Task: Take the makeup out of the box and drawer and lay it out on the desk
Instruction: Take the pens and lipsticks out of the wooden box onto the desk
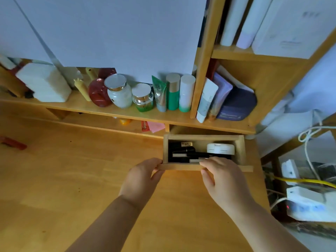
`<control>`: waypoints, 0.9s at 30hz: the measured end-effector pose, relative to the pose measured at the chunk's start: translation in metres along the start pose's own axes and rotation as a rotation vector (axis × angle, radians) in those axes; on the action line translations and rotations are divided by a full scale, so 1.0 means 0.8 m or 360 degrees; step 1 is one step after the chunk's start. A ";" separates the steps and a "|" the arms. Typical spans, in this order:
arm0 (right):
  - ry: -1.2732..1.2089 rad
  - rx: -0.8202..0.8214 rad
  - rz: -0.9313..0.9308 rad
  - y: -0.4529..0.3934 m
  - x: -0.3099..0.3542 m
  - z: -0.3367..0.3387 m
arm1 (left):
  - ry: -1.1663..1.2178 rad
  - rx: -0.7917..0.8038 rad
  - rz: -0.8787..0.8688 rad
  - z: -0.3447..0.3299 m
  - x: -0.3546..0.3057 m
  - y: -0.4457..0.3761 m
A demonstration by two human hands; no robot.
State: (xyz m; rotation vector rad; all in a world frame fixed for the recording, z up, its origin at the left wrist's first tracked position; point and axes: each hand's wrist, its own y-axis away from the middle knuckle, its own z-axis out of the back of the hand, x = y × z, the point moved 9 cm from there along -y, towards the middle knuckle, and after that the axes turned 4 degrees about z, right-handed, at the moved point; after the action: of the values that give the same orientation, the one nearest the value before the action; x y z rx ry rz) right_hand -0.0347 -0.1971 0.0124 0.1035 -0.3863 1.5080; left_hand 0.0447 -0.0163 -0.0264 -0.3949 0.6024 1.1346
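Observation:
A small wooden drawer stands pulled out over the wooden desk. Inside it lie several black makeup sticks and a round white jar. My left hand pinches the left end of the drawer's front panel. My right hand grips the front panel further right, with its fingertips curled over the edge into the drawer, touching a silver-tipped stick.
A shelf behind the desk carries jars, tubes and bottles and a white box. A red item lies at the desk's left edge. Power strips and cables sit off the desk's right side.

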 end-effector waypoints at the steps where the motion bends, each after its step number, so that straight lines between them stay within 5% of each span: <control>1: -0.0007 -0.0004 0.0000 0.000 0.000 0.000 | -0.0001 -0.0007 -0.0001 0.001 0.000 0.003; 10: -0.0179 -0.0080 -0.0140 -0.015 0.006 -0.003 | -0.0028 -0.0061 -0.0158 0.005 -0.007 0.001; 19: -0.0209 0.0310 -0.0994 -0.047 -0.011 -0.051 | -0.0040 -0.0057 -0.0330 0.001 -0.009 0.007; 27: -0.0354 0.0209 -0.1187 -0.053 -0.010 -0.060 | -0.0042 -0.0050 -0.0353 0.002 -0.011 0.007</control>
State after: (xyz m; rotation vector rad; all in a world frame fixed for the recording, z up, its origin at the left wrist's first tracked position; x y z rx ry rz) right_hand 0.0157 -0.1932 -0.0279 0.4698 -0.3695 0.7820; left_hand 0.0371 -0.0195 -0.0193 -0.4613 0.5048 0.9367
